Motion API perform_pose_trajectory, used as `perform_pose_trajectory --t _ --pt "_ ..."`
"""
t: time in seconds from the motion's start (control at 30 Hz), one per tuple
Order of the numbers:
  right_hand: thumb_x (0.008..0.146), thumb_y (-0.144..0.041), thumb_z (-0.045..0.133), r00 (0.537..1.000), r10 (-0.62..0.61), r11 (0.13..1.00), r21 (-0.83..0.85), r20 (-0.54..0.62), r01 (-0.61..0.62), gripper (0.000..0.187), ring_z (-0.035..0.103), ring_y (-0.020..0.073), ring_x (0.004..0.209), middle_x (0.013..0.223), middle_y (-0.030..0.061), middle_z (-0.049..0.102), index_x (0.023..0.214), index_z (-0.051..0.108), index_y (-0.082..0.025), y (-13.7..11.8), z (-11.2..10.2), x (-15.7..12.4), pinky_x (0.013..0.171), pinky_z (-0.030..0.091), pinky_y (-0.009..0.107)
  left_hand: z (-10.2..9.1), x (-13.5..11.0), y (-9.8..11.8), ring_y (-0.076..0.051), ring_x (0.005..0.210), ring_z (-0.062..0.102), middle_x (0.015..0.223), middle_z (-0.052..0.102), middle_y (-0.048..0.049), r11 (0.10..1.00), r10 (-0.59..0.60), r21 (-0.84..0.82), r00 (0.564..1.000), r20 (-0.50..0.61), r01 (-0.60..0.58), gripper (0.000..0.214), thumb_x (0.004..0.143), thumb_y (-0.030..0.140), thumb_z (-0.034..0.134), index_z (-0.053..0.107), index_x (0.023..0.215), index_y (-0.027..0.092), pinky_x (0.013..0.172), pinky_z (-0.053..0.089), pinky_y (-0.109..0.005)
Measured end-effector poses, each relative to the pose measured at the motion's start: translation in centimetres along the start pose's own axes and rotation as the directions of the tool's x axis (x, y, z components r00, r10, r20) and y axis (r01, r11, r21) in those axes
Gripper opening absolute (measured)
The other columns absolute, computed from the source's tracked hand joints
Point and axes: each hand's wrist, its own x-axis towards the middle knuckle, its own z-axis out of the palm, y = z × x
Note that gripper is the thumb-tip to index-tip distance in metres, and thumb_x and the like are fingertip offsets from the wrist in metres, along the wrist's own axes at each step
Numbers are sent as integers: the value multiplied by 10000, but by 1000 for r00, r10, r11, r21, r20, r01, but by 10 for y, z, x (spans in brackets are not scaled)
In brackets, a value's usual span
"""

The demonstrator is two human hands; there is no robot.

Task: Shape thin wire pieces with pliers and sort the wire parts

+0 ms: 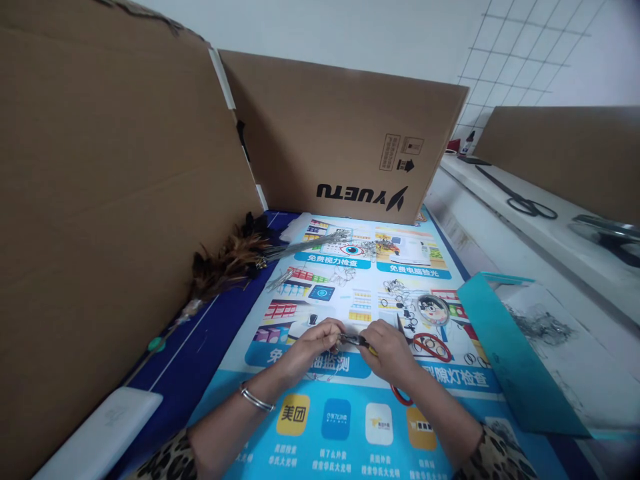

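Note:
My right hand [389,348] is closed around small pliers [354,340] with dark jaws and a bit of yellow handle. Their tip points left and meets the fingertips of my left hand [323,339], which pinch a small piece of thin metal wire or ring, too small to make out clearly. A thin wire loop [327,375] hangs or lies just below those fingers. To the right of my right hand lie red-handled scissors [433,347]; another red handle [401,396] shows partly under my right forearm.
A round container [433,310] and small dark rings [407,315] lie beyond my right hand. Brown feathers [225,260] and thin metal rods [305,245] lie at the back left. An open teal box [520,373] stands at the right. Cardboard panels [340,127] wall in the table.

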Motion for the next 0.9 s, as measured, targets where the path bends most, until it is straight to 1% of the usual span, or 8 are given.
perform_pose_trajectory --t 0.2,0.4,0.53,0.73,0.9 --pt "824 -237 465 1000 -3 999 -41 14 4 120 469 183 809 818 71 528 873 542 -161 -3 0 -1 680 368 282 -1 -1 -1 -125 714 438 995 470 -70 999 -5 -34 1000 4 5 251 831 341 461 512 697 136 653 361 -250" --pt "815 -237 477 1000 15 997 -74 11 -14 97 473 172 790 798 63 527 815 540 -163 -5 -1 -2 662 361 263 0 -1 0 -120 706 437 989 468 -61 997 -16 -80 1000 6 16 234 830 325 466 521 699 139 654 359 -247" --pt "813 -232 478 1000 22 997 -68 18 -21 89 475 168 784 792 61 528 816 538 -166 -7 -1 -2 651 358 251 -1 -1 -2 -124 706 440 984 462 -63 994 -17 -107 1000 9 18 228 825 325 469 527 707 138 652 360 -250" --pt "813 -237 473 999 19 998 -65 26 -17 96 478 166 776 787 56 534 818 538 -167 -7 0 -2 646 356 250 -1 0 -3 -126 711 438 983 454 -66 994 -14 -105 1000 -1 14 235 820 336 476 535 716 134 662 357 -250" --pt "808 -240 480 999 39 997 -62 28 -37 96 483 162 764 783 55 540 811 541 -166 -7 -1 -2 631 354 243 0 -1 -1 -123 708 438 980 453 -59 994 -13 -108 1000 -3 13 239 817 350 480 530 718 139 666 353 -248"
